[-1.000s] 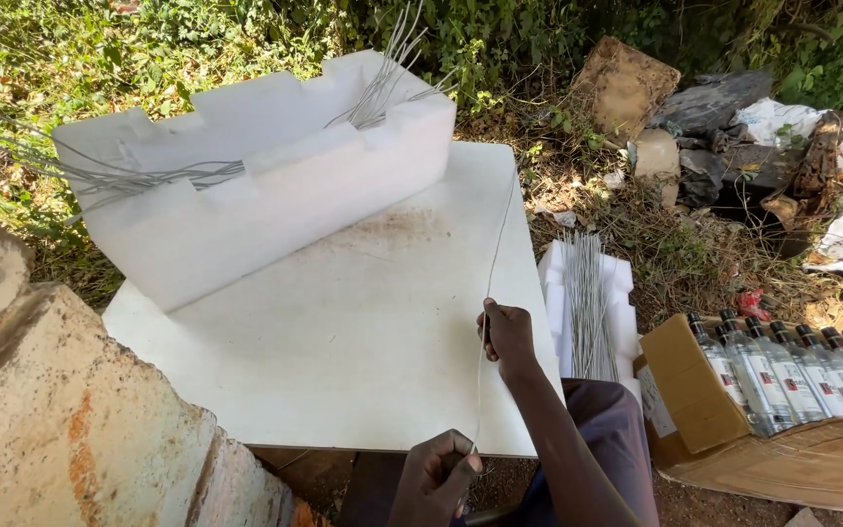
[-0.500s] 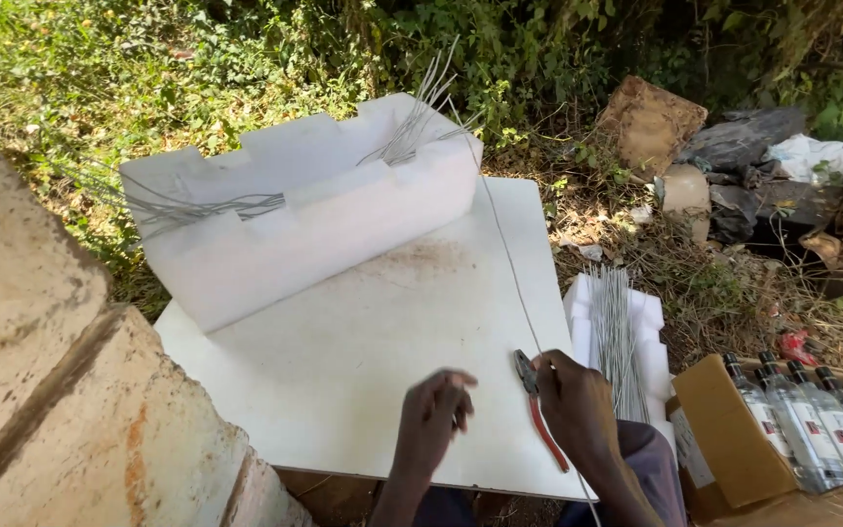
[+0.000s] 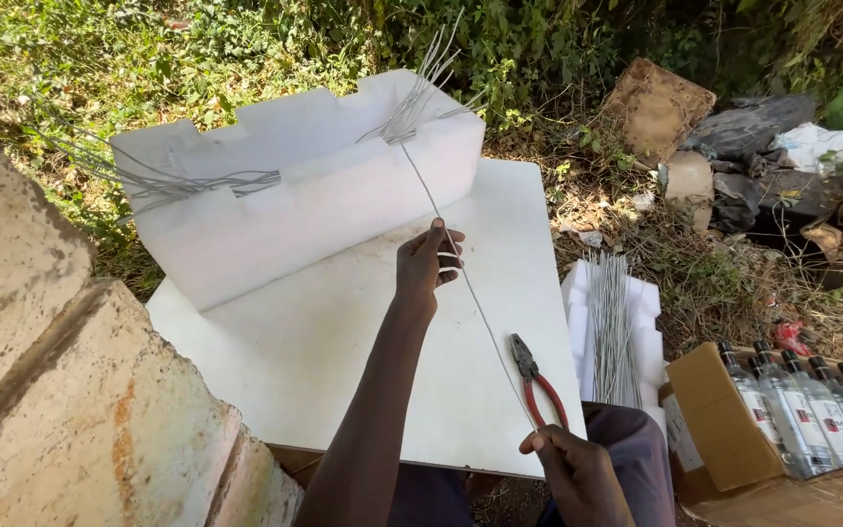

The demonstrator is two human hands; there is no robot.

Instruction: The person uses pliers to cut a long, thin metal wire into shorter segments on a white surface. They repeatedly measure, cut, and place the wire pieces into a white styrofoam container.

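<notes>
Left hand (image 3: pixel 428 263), right hand (image 3: pixel 578 468) pinch wire (image 3: pixel 470 293) over white board (image 3: pixel 343 342), outdoors.

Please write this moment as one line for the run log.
left hand: grips wire | right hand: holds wire end | pliers: lying on white board

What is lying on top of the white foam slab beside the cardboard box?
A bundle of straight wire lengths lies along the small foam slab, running lengthwise. Its near end disappears behind the person's knee, so what lies under the wires or at that end cannot be seen.
</notes>
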